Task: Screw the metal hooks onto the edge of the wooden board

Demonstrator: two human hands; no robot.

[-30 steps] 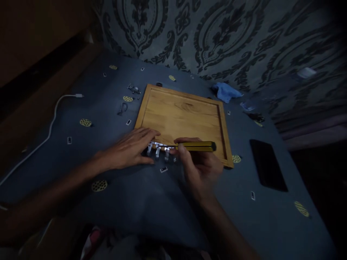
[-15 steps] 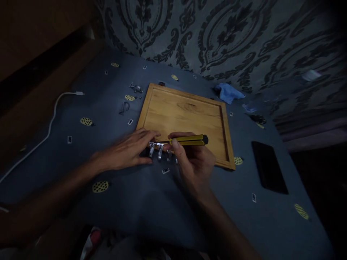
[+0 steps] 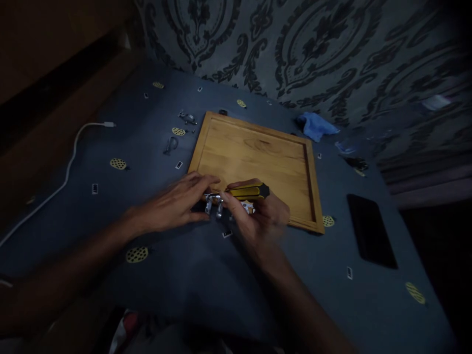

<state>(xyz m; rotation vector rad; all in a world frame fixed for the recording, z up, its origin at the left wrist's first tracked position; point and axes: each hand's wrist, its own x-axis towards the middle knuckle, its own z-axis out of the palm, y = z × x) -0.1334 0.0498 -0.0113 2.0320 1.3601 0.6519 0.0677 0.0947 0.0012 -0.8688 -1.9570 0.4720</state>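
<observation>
A wooden board with a raised frame [image 3: 258, 152] lies on the table. Shiny metal hooks [image 3: 219, 210] sit along its near edge, partly covered by my hands. My right hand [image 3: 260, 221] is closed around a screwdriver [image 3: 249, 191] with a yellow and black handle, held low and pointing left toward the hooks. The screwdriver's tip is hidden behind my fingers. My left hand [image 3: 180, 199] rests at the board's near left corner, index finger stretched over the wood and thumb apart below, close to the leftmost hook.
Loose metal hooks [image 3: 170, 145] and a metal piece [image 3: 188, 118] lie left of the board. Behind it on the right is a blue cloth [image 3: 316, 126]. A black phone-like slab [image 3: 371, 231] lies at right, a white cable [image 3: 70, 167] at left. A patterned wall [image 3: 280, 44] borders the back.
The screwdriver handle has shifted left and dipped closer to the hooks in my right hand, whose grip has turned a little. My left hand stays in place. The view has moved slightly.
</observation>
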